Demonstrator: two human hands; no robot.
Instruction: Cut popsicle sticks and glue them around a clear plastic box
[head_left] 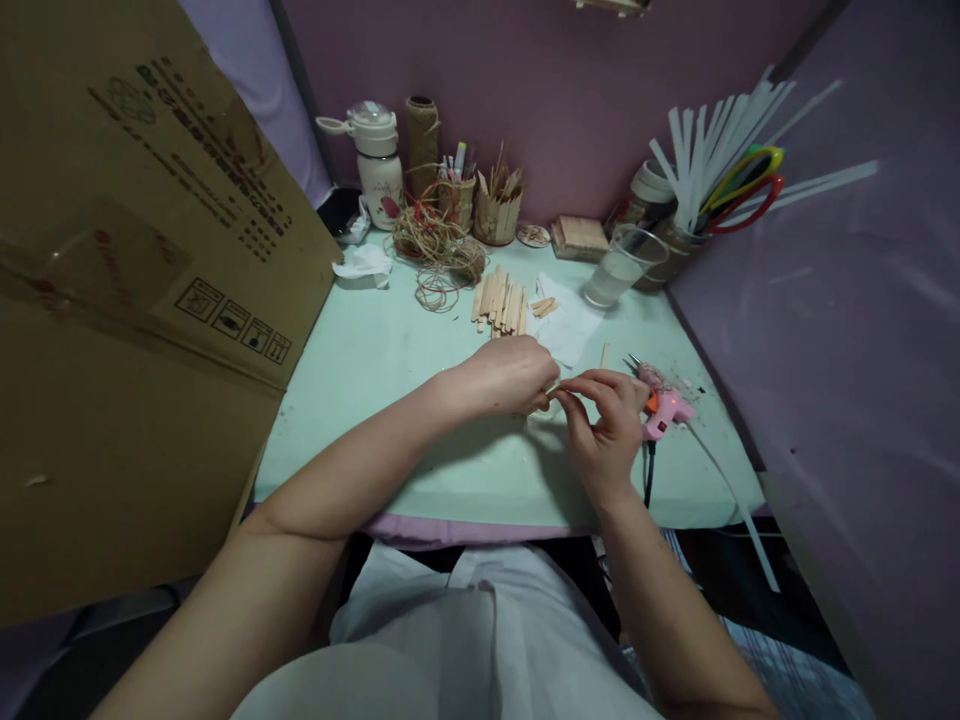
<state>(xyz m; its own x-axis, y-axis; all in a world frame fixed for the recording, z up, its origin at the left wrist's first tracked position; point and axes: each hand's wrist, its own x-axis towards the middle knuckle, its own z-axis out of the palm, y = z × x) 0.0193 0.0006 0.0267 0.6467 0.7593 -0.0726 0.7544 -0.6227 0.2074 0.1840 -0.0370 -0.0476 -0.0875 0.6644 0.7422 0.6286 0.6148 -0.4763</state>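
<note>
My left hand (521, 374) is closed over the middle of the pale green table, its fingertips turned down and partly hidden. My right hand (606, 415) meets it from the right, thumb and forefinger pinched together at the left fingertips. Whatever is between the fingers is too small to make out. A pile of wooden sticks (501, 300) lies just beyond my left hand. Short stick pieces (544, 307) rest on a white tissue (571, 325) behind both hands. Right of my right hand lies a pink glue gun (667, 412) with a white glue stick in it.
A large cardboard box (150, 300) stands at the left. Along the back are a bottle (380, 170), tangled twine (427, 235), a stick holder (497, 210) and a wooden block (580, 238). A clear cup (616, 272) and a jar of glue sticks and scissors stand back right.
</note>
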